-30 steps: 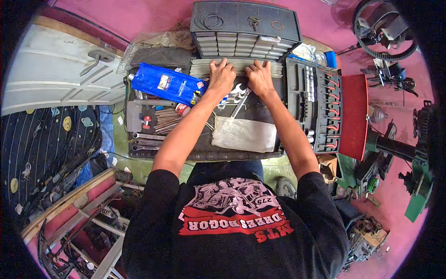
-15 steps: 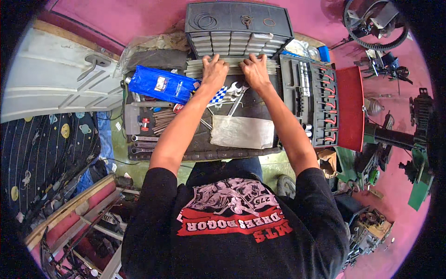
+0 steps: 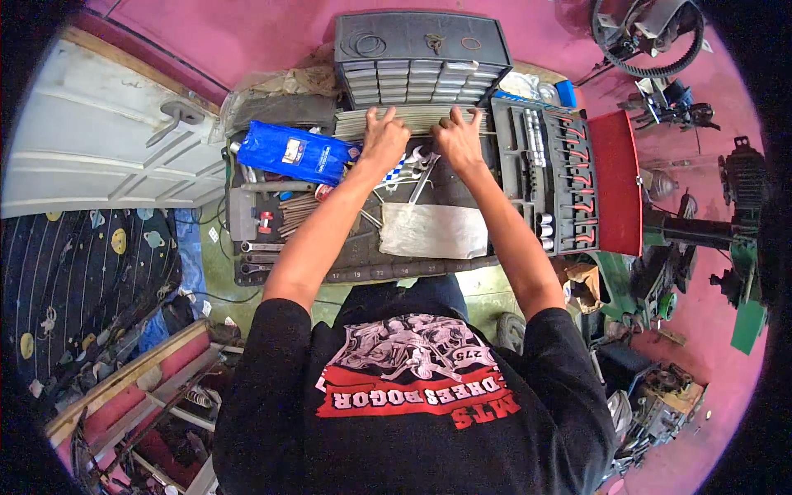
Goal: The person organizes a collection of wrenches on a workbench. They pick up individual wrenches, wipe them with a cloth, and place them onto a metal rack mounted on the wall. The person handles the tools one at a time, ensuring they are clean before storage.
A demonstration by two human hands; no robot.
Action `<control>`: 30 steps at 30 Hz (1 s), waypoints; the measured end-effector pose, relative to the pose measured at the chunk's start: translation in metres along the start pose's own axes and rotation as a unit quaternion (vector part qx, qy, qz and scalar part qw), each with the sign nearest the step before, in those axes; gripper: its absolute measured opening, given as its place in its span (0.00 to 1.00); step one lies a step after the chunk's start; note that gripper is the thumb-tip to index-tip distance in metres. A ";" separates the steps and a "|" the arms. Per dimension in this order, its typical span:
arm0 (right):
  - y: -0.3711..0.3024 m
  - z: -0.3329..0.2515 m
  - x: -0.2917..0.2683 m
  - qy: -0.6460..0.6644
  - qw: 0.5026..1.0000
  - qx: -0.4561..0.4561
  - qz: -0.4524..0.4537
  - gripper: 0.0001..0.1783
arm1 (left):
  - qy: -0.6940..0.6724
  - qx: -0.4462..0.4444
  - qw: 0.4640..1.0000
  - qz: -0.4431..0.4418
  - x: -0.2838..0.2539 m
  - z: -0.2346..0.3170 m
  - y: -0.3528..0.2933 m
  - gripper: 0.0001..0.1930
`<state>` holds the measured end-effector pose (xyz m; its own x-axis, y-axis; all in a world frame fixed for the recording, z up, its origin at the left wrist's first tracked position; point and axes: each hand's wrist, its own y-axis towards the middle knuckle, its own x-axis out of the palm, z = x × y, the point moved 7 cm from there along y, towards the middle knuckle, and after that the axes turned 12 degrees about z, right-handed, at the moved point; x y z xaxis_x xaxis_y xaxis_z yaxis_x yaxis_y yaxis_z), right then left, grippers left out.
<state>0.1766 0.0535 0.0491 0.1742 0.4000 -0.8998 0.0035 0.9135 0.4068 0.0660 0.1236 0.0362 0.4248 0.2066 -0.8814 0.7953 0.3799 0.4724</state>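
Note:
A bundle of long, thin, pale grey rods (image 3: 419, 121) lies crosswise at the back of the workbench, right in front of a drawer cabinet (image 3: 422, 35). My left hand (image 3: 385, 143) grips it left of its middle, with bent fingers over the top. Farther right, my right hand (image 3: 459, 143) holds the same bundle, its fingers curled too. The fingertips' undersides are hidden. Nearer me, between my forearms, lie several open-end wrenches (image 3: 421, 175) and a whitish flat sheet (image 3: 434, 230). A blue plastic package (image 3: 295, 153) sits beside my left wrist.
To the right stands an open red toolbox (image 3: 620, 186) with sockets and red-handled tools. Thin brown rods (image 3: 299, 213), a small red part (image 3: 266, 221) and combination wrenches (image 3: 260, 257) lie on the left of the bench. A white door (image 3: 107, 132) is at the far left.
The whole view has shifted slightly. Both hands stay on the bundle of rods, with only a small change in how the fingers bend.

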 end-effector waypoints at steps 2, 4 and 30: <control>-0.004 0.003 -0.002 0.009 1.000 0.013 -0.011 0.09 | -0.009 -0.009 1.000 0.021 0.001 -0.002 -0.004 0.07; -0.017 0.012 0.003 0.009 0.999 0.026 0.018 0.10 | -0.026 -0.041 0.999 0.010 0.000 0.000 -0.004 0.07; -0.008 0.015 0.038 0.046 0.995 -0.073 -0.040 0.10 | 0.022 -0.092 0.995 -0.021 0.017 0.008 -0.002 0.10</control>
<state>0.1984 0.0604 0.0146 0.0885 0.3249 -0.9416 -0.1316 0.9408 0.3123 0.0752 0.1188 0.0200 0.3702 0.2249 -0.9013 0.7180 0.5464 0.4312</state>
